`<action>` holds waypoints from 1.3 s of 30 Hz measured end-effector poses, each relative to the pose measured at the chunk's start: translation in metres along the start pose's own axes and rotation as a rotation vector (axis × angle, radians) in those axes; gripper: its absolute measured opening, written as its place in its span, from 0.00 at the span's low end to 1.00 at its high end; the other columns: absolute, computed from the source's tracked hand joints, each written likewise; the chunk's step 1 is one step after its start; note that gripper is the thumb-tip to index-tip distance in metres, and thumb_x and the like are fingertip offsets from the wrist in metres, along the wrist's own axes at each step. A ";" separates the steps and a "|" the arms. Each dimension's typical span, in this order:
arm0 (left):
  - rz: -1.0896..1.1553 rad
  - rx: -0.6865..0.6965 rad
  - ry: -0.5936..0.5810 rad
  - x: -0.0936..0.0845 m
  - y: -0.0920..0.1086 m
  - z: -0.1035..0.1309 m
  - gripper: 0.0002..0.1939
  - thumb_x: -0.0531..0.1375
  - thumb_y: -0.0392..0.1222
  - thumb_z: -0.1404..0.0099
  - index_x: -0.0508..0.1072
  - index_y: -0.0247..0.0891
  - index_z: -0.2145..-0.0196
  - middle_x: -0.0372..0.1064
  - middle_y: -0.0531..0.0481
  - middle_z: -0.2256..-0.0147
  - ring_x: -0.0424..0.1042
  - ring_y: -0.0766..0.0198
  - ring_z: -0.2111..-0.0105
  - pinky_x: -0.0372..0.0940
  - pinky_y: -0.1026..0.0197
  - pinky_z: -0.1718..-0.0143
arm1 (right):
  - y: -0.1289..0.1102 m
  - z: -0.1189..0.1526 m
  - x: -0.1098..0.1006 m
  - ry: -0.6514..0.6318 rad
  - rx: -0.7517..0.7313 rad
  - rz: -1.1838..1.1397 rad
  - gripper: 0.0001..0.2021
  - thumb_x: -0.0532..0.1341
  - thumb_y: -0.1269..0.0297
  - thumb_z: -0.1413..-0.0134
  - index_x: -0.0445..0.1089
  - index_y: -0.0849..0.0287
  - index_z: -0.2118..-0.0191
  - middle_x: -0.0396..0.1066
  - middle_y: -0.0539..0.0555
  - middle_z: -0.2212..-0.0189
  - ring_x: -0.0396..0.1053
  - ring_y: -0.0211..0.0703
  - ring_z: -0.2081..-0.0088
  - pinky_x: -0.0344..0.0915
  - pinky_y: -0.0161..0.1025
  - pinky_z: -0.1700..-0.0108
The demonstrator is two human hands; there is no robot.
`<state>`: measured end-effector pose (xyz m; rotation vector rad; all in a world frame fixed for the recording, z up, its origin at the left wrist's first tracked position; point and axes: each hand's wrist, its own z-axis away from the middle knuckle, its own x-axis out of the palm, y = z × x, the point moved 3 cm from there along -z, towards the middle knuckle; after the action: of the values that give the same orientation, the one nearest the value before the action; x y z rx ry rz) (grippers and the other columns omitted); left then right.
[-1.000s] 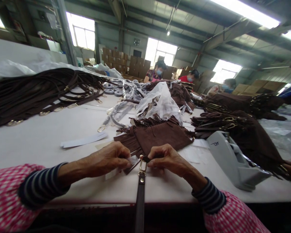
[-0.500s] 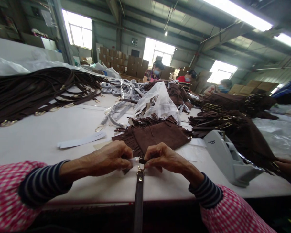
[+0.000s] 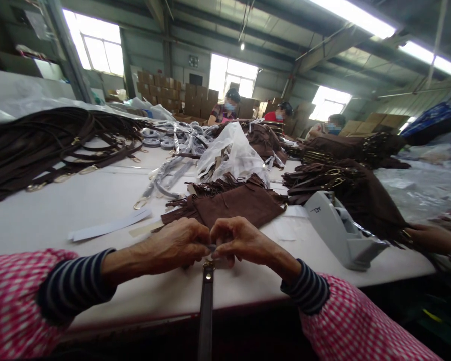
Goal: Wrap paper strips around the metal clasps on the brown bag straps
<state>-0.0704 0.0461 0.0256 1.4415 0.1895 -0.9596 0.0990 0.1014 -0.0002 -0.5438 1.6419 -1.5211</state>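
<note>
My left hand (image 3: 186, 243) and my right hand (image 3: 240, 240) meet fingertip to fingertip above the end of a dark brown strap (image 3: 206, 316). Both are pinched closed on a small, thin greyish piece of wrapping film (image 3: 211, 247), mostly hidden by the fingers. Just below them shows the strap's gold metal clasp (image 3: 208, 262), partly covered. From there the strap hangs down over the table's front edge. Directly behind my hands lies a brown fringed suede bag (image 3: 236, 203), flat on the table.
A grey tape dispenser (image 3: 338, 230) stands to the right, beside piled brown bags (image 3: 361, 195). Loose straps (image 3: 41, 145) heap at the left; white paper strips (image 3: 110, 224) lie nearer. Film-wrapped straps (image 3: 165, 180) lie behind. A co-worker's hand (image 3: 432, 238) touches the bags at right.
My hands have come together over the clasp, covering more of it and the film between them. The camera view has shifted slightly right. The co-worker's hand at right shows more.
</note>
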 end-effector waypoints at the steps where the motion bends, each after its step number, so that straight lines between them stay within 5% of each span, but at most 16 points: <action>1: 0.017 -0.013 0.001 0.003 -0.001 -0.002 0.11 0.58 0.45 0.37 0.77 0.38 0.71 0.69 0.54 0.76 0.69 0.65 0.75 0.56 0.66 0.75 | 0.001 0.003 -0.002 0.019 -0.034 0.012 0.12 0.70 0.70 0.55 0.72 0.60 0.62 0.71 0.45 0.75 0.68 0.34 0.78 0.63 0.30 0.77; 8: 0.180 -0.143 0.087 0.016 -0.018 -0.007 0.14 0.60 0.50 0.40 0.77 0.36 0.69 0.76 0.49 0.74 0.74 0.60 0.76 0.65 0.64 0.75 | 0.017 0.039 -0.018 0.336 -0.213 0.439 0.17 0.70 0.78 0.55 0.75 0.58 0.57 0.69 0.49 0.64 0.66 0.36 0.66 0.62 0.33 0.64; 16: 0.120 -0.213 0.067 0.019 -0.004 -0.002 0.13 0.60 0.49 0.41 0.76 0.36 0.70 0.77 0.49 0.75 0.76 0.59 0.75 0.66 0.63 0.74 | 0.029 0.033 -0.009 0.331 -0.345 0.442 0.05 0.69 0.70 0.46 0.77 0.57 0.63 0.72 0.49 0.67 0.69 0.37 0.66 0.62 0.33 0.63; 20: 0.022 -0.265 0.027 0.017 -0.003 -0.010 0.12 0.60 0.48 0.42 0.76 0.37 0.73 0.77 0.49 0.76 0.75 0.58 0.75 0.63 0.63 0.75 | 0.030 0.031 -0.003 0.410 -0.333 0.511 0.04 0.70 0.73 0.47 0.77 0.58 0.65 0.74 0.49 0.69 0.70 0.37 0.67 0.62 0.33 0.63; 28: 0.187 -0.359 -0.144 0.015 0.016 -0.019 0.19 0.59 0.54 0.38 0.76 0.35 0.73 0.77 0.44 0.74 0.73 0.61 0.74 0.63 0.63 0.70 | 0.033 0.032 0.006 0.471 -0.259 0.477 0.06 0.70 0.75 0.50 0.76 0.58 0.68 0.73 0.49 0.69 0.70 0.37 0.66 0.60 0.33 0.63; 32: 0.224 -0.454 -0.229 0.008 0.026 -0.010 0.08 0.62 0.43 0.43 0.75 0.37 0.67 0.79 0.47 0.66 0.76 0.61 0.72 0.65 0.63 0.70 | 0.032 0.034 0.005 0.472 -0.231 0.469 0.05 0.69 0.73 0.48 0.76 0.57 0.67 0.74 0.47 0.69 0.71 0.37 0.66 0.60 0.32 0.62; 39: 0.173 -0.505 -0.281 0.000 0.013 0.006 0.16 0.57 0.47 0.36 0.67 0.45 0.50 0.79 0.49 0.72 0.73 0.63 0.79 0.57 0.68 0.80 | 0.028 0.037 0.007 0.497 -0.205 0.470 0.04 0.68 0.72 0.48 0.75 0.56 0.67 0.76 0.47 0.69 0.71 0.37 0.68 0.59 0.32 0.64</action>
<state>-0.0645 0.0388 0.0366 0.8370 0.0875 -0.8828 0.1303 0.0786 -0.0270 0.1393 2.1326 -1.1942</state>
